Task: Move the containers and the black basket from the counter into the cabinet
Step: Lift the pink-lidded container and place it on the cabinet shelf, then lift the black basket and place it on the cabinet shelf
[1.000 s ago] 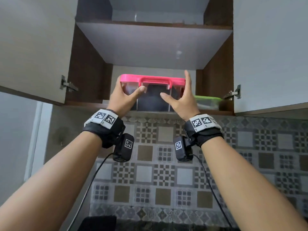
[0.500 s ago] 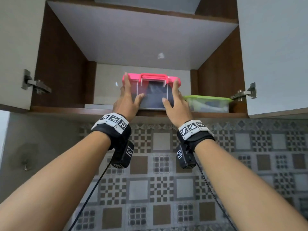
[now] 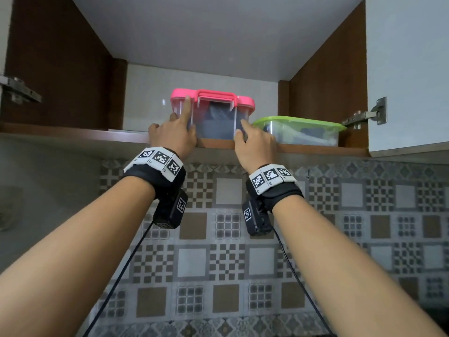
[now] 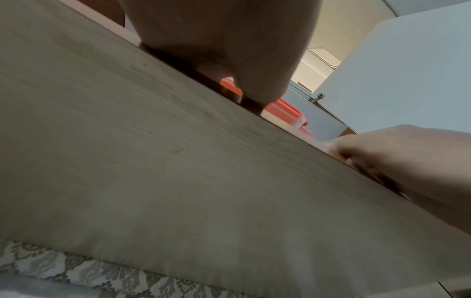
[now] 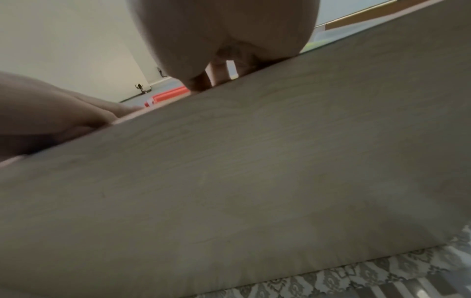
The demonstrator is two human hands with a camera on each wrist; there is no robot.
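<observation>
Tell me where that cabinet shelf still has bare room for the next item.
Free: the shelf between the cabinet's left wall and the pink-lidded container. Crowded: the right side, where the green-lidded container fills the stretch to the right wall.

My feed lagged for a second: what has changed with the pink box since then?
The pink-lidded container went from held at the shelf edge to standing on it, pushed deeper. Left hand and right hand now only touch its front. The green-lidded container stayed put.

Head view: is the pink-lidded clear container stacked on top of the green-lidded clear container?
No, the pink-lidded clear container stands on the cabinet shelf, to the left of the green-lidded clear container.
</observation>
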